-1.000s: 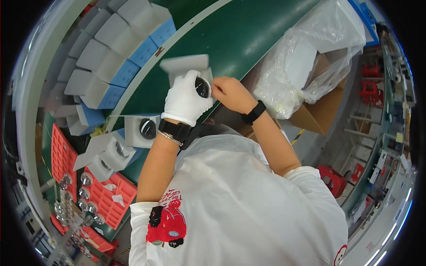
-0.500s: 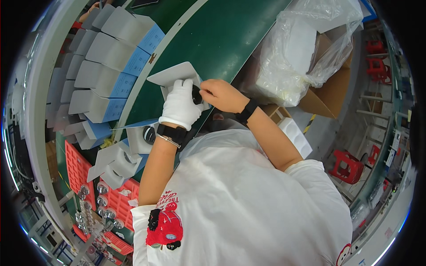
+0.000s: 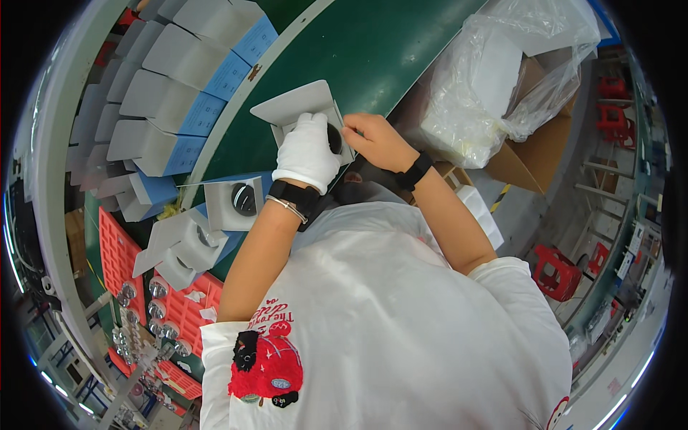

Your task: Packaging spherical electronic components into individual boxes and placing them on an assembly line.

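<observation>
An open cardboard box (image 3: pixel 297 100), white inside with its flap raised, stands at the table edge before me. My left hand (image 3: pixel 310 149), in a white glove, reaches into it with the fingers closed around a dark round object (image 3: pixel 334 139). Part of that object and the fingertips are hidden by the glove and the box. My bare right hand (image 3: pixel 381 143) has its fingers curled in a pinch at the box's right-hand edge. Beside my left wrist, another open box (image 3: pixel 221 204) holds a black round device (image 3: pixel 244 199).
Rows of open blue-and-white boxes (image 3: pixel 172 93) stand at the left behind a pale rail. Red trays (image 3: pixel 188 315) with shiny round parts lie lower left. At the right are a carton (image 3: pixel 537 154) with a plastic liner (image 3: pixel 459 122) and red stools (image 3: pixel 555 274).
The box and both hands appear slightly farther right and higher in view, as the whole view has shifted. The left hand stays in the box and the right hand at its edge.
</observation>
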`<state>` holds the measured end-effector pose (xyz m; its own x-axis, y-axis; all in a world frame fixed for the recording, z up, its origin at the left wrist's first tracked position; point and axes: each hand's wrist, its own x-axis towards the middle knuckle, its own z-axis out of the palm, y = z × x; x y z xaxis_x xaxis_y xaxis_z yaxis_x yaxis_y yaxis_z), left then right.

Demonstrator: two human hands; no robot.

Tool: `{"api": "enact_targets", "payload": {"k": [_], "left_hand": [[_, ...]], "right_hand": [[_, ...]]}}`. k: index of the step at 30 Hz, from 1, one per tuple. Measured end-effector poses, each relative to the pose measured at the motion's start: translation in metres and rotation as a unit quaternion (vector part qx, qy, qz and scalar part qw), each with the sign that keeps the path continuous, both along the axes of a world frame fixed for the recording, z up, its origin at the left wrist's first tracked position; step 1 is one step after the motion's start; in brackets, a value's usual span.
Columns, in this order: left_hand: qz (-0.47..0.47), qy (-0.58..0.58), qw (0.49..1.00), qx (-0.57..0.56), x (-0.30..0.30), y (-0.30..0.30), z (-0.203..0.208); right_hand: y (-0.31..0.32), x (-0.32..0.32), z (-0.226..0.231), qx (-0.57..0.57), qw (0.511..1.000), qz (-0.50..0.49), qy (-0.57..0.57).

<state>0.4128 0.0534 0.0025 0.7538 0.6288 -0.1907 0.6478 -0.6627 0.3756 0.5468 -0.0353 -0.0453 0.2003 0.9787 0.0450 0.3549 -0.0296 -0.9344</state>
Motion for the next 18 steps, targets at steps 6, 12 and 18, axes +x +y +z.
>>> {"api": "enact_targets", "payload": {"k": [6,12,18], "left_hand": [[0.033,0.051,0.998,-0.019,-0.002,-0.003,0.002],[0.025,0.05,0.998,-0.024,-0.004,0.0,-0.004],[0.04,0.048,0.998,-0.021,0.0,-0.002,0.002]], "right_hand": [[0.004,-0.008,-0.001,-0.002,1.0,0.003,-0.004],[0.004,-0.008,-0.005,-0.007,1.0,0.005,0.021],[0.005,-0.009,-0.006,-0.006,1.0,-0.004,0.028]]}}
